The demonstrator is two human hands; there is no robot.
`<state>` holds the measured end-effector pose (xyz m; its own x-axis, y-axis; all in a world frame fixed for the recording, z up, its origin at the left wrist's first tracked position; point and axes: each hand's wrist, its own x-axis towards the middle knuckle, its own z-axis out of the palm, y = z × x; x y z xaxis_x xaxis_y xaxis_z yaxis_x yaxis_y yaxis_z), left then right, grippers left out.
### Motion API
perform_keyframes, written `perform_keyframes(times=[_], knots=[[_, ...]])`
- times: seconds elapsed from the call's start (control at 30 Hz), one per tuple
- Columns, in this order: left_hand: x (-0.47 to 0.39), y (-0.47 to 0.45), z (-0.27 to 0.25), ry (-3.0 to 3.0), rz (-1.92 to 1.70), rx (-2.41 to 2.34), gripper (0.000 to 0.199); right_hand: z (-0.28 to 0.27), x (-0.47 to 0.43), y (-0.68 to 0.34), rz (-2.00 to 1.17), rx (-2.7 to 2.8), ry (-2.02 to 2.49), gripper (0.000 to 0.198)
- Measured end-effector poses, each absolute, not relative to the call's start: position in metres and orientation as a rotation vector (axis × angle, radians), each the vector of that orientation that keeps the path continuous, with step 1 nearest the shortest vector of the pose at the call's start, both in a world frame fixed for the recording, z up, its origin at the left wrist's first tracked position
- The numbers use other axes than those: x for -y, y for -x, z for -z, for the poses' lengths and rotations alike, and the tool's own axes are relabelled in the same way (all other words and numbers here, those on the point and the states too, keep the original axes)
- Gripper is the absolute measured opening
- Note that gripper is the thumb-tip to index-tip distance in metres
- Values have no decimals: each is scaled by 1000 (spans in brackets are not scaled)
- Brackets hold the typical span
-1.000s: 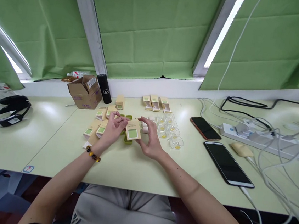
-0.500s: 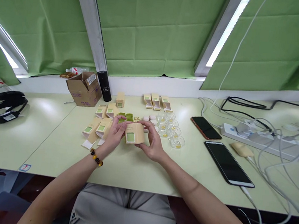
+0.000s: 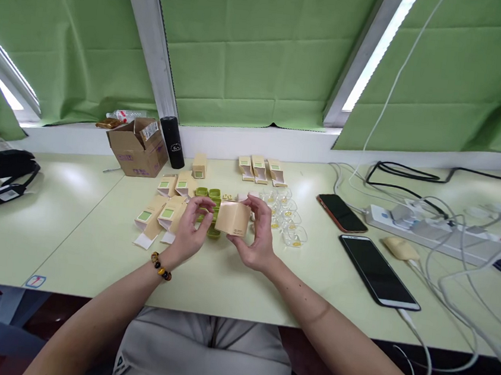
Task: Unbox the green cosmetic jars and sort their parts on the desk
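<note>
Between thumb and fingers, my right hand (image 3: pixel 258 236) grips a small tan cardboard box (image 3: pixel 233 217) above the table. Small print shows on the box side facing me. My left hand (image 3: pixel 193 229) is just left of the box, its thumb and fingers apart and nothing between them. Behind the hands stand several small green containers (image 3: pixel 214 193), partly covered by my fingers and the box. Tiny yellowish pieces (image 3: pixel 227 197) lie beside them. Several clear plastic cups (image 3: pixel 294 236) sit to the right of my right hand.
Tan boxes with open flaps (image 3: pixel 149 216) lie at left, and more boxes (image 3: pixel 259 169) stand at the back. A cardboard carton (image 3: pixel 138 149) and black cylinder (image 3: pixel 173 142) are by the wall. Two phones (image 3: pixel 378 272), a power strip (image 3: pixel 433 235) and cables occupy the right; a black headset (image 3: pixel 5 176) the far left.
The box has turned, so its green-windowed face no longer faces me and a plain printed side does. My left hand has let go and moved slightly away from it.
</note>
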<state>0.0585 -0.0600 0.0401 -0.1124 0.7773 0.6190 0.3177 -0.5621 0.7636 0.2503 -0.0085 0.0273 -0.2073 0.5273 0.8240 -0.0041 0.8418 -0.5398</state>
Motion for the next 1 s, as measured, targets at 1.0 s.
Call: perform_keyframes(times=[1.0], knots=[[59,-59,-45,-1221,-1590,-823,58,-41,12,-256,-14,1659,336,63]])
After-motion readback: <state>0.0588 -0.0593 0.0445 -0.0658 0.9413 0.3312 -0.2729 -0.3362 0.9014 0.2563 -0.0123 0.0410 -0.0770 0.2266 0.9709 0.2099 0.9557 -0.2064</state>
